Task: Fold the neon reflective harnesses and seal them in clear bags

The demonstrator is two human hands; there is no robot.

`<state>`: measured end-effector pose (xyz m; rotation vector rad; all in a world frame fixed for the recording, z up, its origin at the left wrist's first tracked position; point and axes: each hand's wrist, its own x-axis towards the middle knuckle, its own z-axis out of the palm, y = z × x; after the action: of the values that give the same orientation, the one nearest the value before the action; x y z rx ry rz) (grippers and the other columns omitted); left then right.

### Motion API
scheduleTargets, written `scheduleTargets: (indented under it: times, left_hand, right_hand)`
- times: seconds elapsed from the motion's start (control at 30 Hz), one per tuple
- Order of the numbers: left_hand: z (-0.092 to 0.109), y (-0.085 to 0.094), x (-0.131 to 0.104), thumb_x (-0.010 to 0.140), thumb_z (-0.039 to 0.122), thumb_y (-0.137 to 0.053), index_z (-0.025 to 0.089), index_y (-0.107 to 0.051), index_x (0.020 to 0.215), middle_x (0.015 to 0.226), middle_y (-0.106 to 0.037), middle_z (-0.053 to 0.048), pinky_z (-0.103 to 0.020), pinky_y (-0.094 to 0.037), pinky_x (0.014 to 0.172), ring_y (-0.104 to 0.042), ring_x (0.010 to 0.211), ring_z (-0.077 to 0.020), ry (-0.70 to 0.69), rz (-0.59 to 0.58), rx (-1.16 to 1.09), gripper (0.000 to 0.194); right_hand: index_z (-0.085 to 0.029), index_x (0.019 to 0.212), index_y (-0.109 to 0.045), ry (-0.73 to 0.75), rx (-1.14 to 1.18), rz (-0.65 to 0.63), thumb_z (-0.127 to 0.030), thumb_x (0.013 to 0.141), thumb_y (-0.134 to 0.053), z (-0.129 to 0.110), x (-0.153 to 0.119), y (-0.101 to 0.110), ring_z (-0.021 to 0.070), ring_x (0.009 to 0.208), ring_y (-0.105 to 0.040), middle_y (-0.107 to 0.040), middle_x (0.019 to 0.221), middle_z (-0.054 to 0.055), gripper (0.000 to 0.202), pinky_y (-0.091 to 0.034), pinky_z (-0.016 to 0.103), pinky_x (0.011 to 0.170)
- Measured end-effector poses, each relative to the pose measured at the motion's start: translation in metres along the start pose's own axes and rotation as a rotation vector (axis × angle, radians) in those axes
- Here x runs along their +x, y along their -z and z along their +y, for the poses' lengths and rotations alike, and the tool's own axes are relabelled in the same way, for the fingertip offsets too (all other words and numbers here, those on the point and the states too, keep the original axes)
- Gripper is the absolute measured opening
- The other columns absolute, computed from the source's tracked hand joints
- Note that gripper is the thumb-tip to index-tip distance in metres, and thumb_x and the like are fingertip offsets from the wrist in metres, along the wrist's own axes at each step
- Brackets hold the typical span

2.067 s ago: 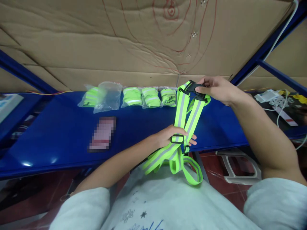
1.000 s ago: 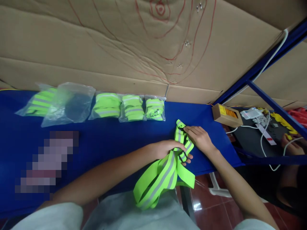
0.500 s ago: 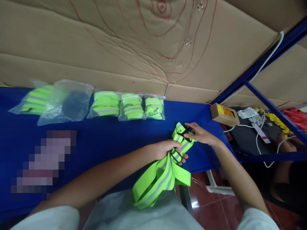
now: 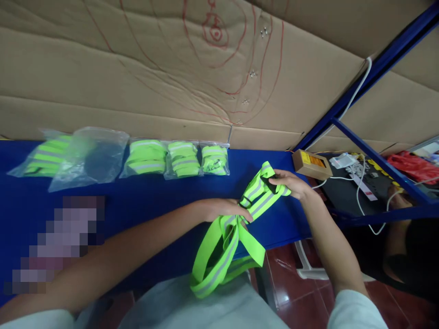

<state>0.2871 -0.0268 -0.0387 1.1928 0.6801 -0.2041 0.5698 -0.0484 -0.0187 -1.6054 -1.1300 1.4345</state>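
A neon-yellow reflective strap point(image 4: 262, 205) with grey stripes and black buckles stretches between my two hands over the table's front edge. My left hand point(image 4: 236, 210) is closed around its gathered middle, and wide loops of the strap hang below it toward my shirt. My right hand point(image 4: 288, 183) pinches the strap's far end beside a black fitting, thumb and fingers on the webbing. Part of the left hand's fingers is hidden behind the strap.
Along the back of the blue table point(image 4: 144, 196) lie clear bags of folded straps point(image 4: 147, 156) and a clear plastic bag point(image 4: 89, 160). A cardboard box point(image 4: 312, 164), white cables and a blue metal frame point(image 4: 373, 160) are on the right. Another person's arm point(image 4: 398, 237) shows there.
My right hand has closed on the strap's end and drawn it rightward, lengthening the section between my hands. My left hand has shifted slightly left. The whole view has also shifted.
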Motion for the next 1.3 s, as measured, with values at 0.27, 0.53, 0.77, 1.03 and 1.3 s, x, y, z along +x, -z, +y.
scheduleTargets:
  times: [0.27,0.53,0.77,1.03,1.3]
  left_hand:
    - [0.021,-0.054,-0.01,0.093,0.019,-0.059,0.016,-0.067,0.127,0.141,-0.061,-0.021,-0.059,-0.022,0.127,-0.045,0.146,-0.0386,-0.603,0.755,1.05,0.035]
    - [-0.039,-0.077,-0.025,0.088,0.051,-0.073,0.025,-0.073,0.08,0.076,-0.068,-0.008,-0.058,-0.027,0.126,-0.065,0.09,-0.0289,-0.761,0.284,1.135,0.027]
    - [-0.047,-0.045,-0.085,0.102,0.056,-0.049,0.025,-0.071,0.066,0.076,-0.074,-0.006,-0.055,-0.012,0.132,-0.066,0.118,-0.0277,-0.42,0.531,1.152,0.052]
    - [-0.067,-0.048,-0.096,0.105,0.042,-0.047,0.018,-0.075,0.087,0.083,-0.074,-0.01,-0.056,-0.046,0.109,-0.072,0.089,-0.0284,-0.165,0.94,1.514,0.041]
    - [-0.009,-0.071,0.017,0.097,0.042,-0.064,0.025,-0.033,0.163,0.171,-0.022,-0.019,-0.073,-0.007,0.124,-0.016,0.158,-0.0473,-0.606,0.962,1.365,0.075]
  right_hand:
    - [-0.018,0.103,-0.071,0.067,0.022,0.181,-0.039,0.06,-0.09,0.012,0.035,0.02,0.0245,0.078,-0.075,-0.08,0.097,0.009,0.051,-0.062,0.036,0.074]
    - [-0.018,0.098,-0.069,0.083,-0.058,0.302,-0.038,0.058,-0.09,0.036,0.046,0.044,0.0201,0.072,-0.071,-0.076,0.085,0.004,0.05,-0.057,0.031,0.066]
    - [-0.018,0.095,-0.069,0.102,-0.094,0.394,-0.032,0.06,-0.085,0.049,0.054,0.056,0.0193,0.075,-0.067,-0.073,0.085,0.003,0.041,-0.053,0.03,0.067]
    - [-0.017,0.095,-0.067,0.116,-0.194,0.513,-0.033,0.061,-0.082,0.054,0.057,0.069,0.0161,0.069,-0.059,-0.069,0.083,0.002,0.04,-0.045,0.028,0.062]
    - [-0.018,0.096,-0.071,0.136,-0.274,0.359,-0.042,0.059,-0.085,0.047,0.035,0.068,0.0187,0.081,-0.063,-0.072,0.089,0.002,0.047,-0.047,0.028,0.07]
